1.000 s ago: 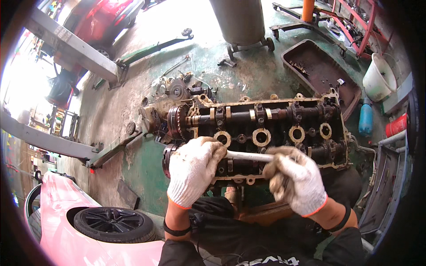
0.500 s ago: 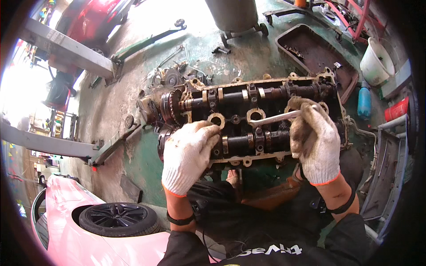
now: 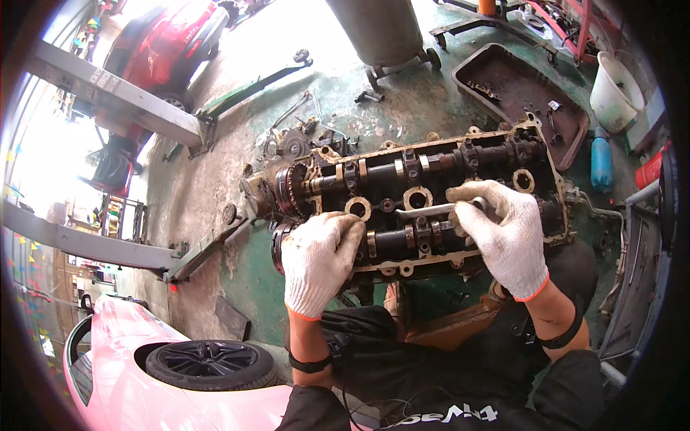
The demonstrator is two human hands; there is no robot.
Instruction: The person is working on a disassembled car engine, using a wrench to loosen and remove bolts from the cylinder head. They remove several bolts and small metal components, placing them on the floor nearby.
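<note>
A cylinder head (image 3: 374,269) with two dark camshafts lies in front of me, a toothed sprocket (image 3: 291,188) at its left end. My right hand (image 3: 507,233), in a white, soiled work glove, pinches a metal wrench (image 3: 428,211) between thumb and fingers. The wrench lies nearly level over the nearer camshaft (image 3: 392,241), its far end just below the middle round opening (image 3: 417,199). My left hand (image 3: 320,258), also gloved, rests at the left part of that camshaft, beside another round opening (image 3: 358,208). Its fingers are curled together; their tips and anything under them are hidden.
Loose engine parts (image 3: 295,144) lie on the floor beyond the left end. A brown tray (image 3: 496,61), white bucket (image 3: 614,97) and blue bottle (image 3: 601,165) stand at the right. Lift arms (image 3: 190,258) reach in from the left, near a pink car body (image 3: 129,337) and wheel (image 3: 208,363).
My right hand has shifted from fingers stretched along the wrench to a pinch. The wrench's end has slid off the middle opening's rim toward the nearer camshaft. The whole view has shifted slightly.
</note>
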